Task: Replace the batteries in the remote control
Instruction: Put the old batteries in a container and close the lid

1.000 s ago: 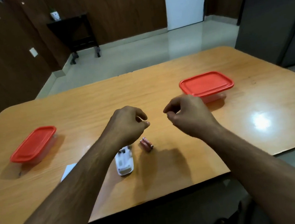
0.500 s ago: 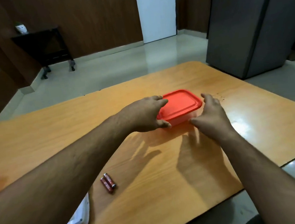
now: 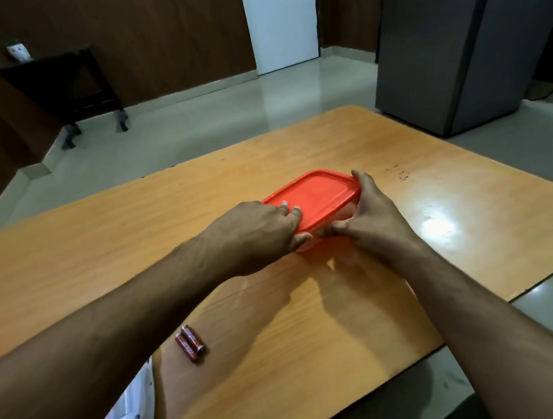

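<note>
A clear plastic box with a red lid [image 3: 315, 197] stands on the wooden table [image 3: 316, 325]. My left hand [image 3: 257, 235] grips its near left corner, fingers on the lid and thumb at the rim. My right hand [image 3: 369, 219] holds the right side, thumb at the near rim and fingers along the far edge. Two reddish-brown batteries [image 3: 190, 343] lie side by side near the table's front. The white remote control [image 3: 136, 411] lies at the front left, partly hidden under my left forearm.
A tall grey cabinet [image 3: 465, 36] stands on the floor beyond the table's far right corner. A dark side table [image 3: 68, 85] is against the left wall. The table's front edge runs close to the remote.
Both hands have closed in on the red-lidded box and now grip it; the box sits slightly nearer in view. A second ago the hands hovered over the batteries and remote.
</note>
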